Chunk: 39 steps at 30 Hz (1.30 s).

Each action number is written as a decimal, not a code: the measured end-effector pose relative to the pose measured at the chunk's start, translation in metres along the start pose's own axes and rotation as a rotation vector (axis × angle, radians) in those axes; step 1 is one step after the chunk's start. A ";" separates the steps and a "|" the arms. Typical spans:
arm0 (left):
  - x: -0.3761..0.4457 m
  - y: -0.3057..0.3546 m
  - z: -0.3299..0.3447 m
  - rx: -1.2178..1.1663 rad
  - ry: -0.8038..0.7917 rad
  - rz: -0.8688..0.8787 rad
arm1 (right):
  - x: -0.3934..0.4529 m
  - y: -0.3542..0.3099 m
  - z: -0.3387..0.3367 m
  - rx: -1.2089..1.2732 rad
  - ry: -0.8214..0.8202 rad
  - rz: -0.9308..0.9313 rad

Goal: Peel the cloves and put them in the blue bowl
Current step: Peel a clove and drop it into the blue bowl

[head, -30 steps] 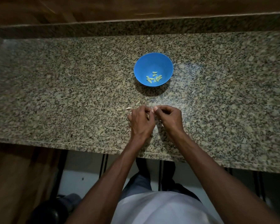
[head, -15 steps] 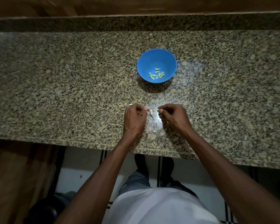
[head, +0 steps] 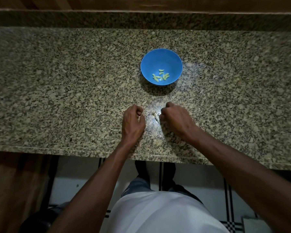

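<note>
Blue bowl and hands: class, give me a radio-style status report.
Left hand and right hand curled on the counter, contents hidden. Peel scraps between them. Blue bowl holds several peeled cloves. Path clear.

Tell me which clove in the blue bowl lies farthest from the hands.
The lone clove at the far edge of the cluster in the blue bowl; the others lie bunched nearer the hands.

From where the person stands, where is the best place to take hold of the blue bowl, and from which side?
Probably the near rim of the blue bowl, reached from the front, thumb inside and fingers outside. It stands upright with its mouth open upward, and the peeled cloves lie low in the bottom, clear of the rim. The counter around it looks free.
</note>
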State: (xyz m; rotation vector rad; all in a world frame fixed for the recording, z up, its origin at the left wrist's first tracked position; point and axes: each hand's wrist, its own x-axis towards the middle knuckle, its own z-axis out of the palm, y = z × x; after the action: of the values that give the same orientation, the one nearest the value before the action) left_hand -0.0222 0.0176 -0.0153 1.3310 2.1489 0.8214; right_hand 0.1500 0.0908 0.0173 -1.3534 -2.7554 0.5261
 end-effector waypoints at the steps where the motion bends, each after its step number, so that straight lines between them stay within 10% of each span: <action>1: 0.001 -0.001 0.001 0.006 0.001 0.016 | -0.001 -0.005 0.000 -0.063 -0.020 -0.045; 35: 0.006 -0.004 0.001 0.020 -0.011 0.018 | 0.000 -0.009 0.017 -0.072 0.039 0.022; 39: 0.005 0.005 -0.005 -0.089 0.016 -0.049 | 0.007 0.004 0.015 0.395 0.041 0.290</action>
State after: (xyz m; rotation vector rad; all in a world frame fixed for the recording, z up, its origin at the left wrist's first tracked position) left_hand -0.0246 0.0222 -0.0089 1.2263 2.1224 0.8997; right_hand 0.1462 0.0941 0.0013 -1.6316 -2.2644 0.9793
